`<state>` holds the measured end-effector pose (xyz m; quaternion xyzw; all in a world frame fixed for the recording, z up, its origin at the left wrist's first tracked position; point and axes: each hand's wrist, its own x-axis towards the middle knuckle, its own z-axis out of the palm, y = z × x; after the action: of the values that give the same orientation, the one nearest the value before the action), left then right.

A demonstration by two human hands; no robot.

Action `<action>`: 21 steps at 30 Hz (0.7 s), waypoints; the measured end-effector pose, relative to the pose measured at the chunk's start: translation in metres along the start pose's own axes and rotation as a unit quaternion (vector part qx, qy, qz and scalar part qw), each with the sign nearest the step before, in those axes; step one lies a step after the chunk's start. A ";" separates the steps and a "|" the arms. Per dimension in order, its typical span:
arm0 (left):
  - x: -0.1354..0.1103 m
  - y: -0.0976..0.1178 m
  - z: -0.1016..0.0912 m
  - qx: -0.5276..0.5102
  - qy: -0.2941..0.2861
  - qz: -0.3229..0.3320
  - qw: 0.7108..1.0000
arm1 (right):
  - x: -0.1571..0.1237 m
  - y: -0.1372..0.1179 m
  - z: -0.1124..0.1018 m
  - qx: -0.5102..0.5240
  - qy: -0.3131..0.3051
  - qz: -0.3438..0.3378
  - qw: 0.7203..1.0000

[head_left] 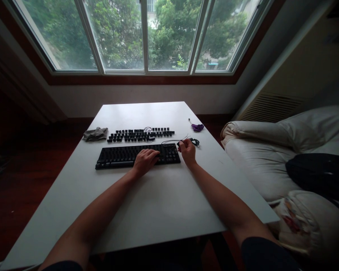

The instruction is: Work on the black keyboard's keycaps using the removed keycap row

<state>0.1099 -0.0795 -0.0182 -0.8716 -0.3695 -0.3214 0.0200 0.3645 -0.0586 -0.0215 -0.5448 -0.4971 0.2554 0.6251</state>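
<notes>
A black keyboard (117, 156) lies lengthwise across the white table. My left hand (145, 160) rests on its right half, palm down with the fingers stretched out over the keys. At the keyboard's right end, my right hand (188, 151) is closed in a pinch. A small dark bit shows by its fingertips, and thin wire ends (186, 136) stick up just behind them; what exactly is held I cannot make out. Behind the keyboard, loose black keycaps (132, 135) stand in rows. A black cable (196, 142) lies coiled beside my right hand.
A grey cloth (95, 134) lies at the table's left edge. Near the right edge are a purple cloth-like item (197, 128) and a small thin stick (190, 121). A pale sofa (254, 150) with a dark bag (319, 173) stands to the right of the table (147, 210).
</notes>
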 end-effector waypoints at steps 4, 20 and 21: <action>0.003 -0.003 -0.003 -0.041 0.020 -0.078 0.996 | 0.008 0.010 -0.007 0.006 0.029 0.009 1.000; 0.098 -0.043 0.017 0.032 -0.058 -0.147 0.987 | 0.006 0.012 -0.002 0.085 -0.038 0.042 0.995; 0.103 -0.044 0.022 0.044 -0.064 -0.148 0.986 | 0.006 0.013 -0.002 0.084 -0.038 0.041 0.995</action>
<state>0.1464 0.0235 0.0142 -0.8244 -0.5086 -0.2481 -0.0130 0.3716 -0.0509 -0.0311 -0.4997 -0.4748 0.3425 0.6384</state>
